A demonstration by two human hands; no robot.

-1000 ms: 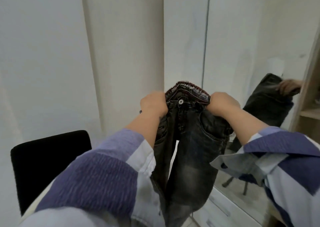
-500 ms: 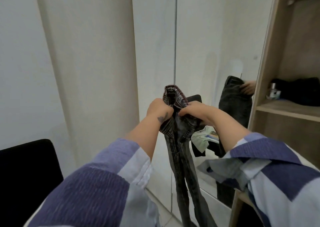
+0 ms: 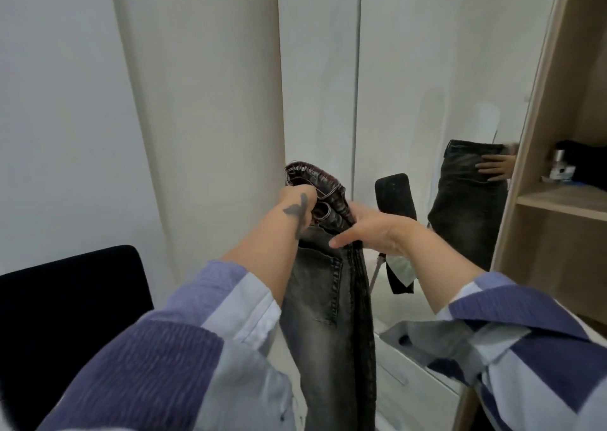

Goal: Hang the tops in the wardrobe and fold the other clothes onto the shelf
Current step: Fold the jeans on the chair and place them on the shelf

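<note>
I hold a pair of dark grey washed jeans [image 3: 328, 306] up in front of me, folded lengthwise with the legs hanging down. My left hand [image 3: 297, 205] grips the waistband at its left side. My right hand [image 3: 371, 230] lies flat against the right edge of the jeans just below the waistband, fingers stretched out, thumb behind the cloth. The open wardrobe's wooden shelf [image 3: 558, 202] is at the right, with dark folded clothes [image 3: 584, 161] at its back.
A mirrored wardrobe door [image 3: 437, 102] right of the jeans reflects them and my hand. A small bottle [image 3: 560, 168] stands on the shelf's left end. A black chair back [image 3: 65, 315] is at lower left. White drawer fronts [image 3: 410, 394] sit low under the mirror.
The jeans went from held wide at the waistband to folded lengthwise. My right hand has opened flat along the jeans' edge. My view has turned right toward the wardrobe.
</note>
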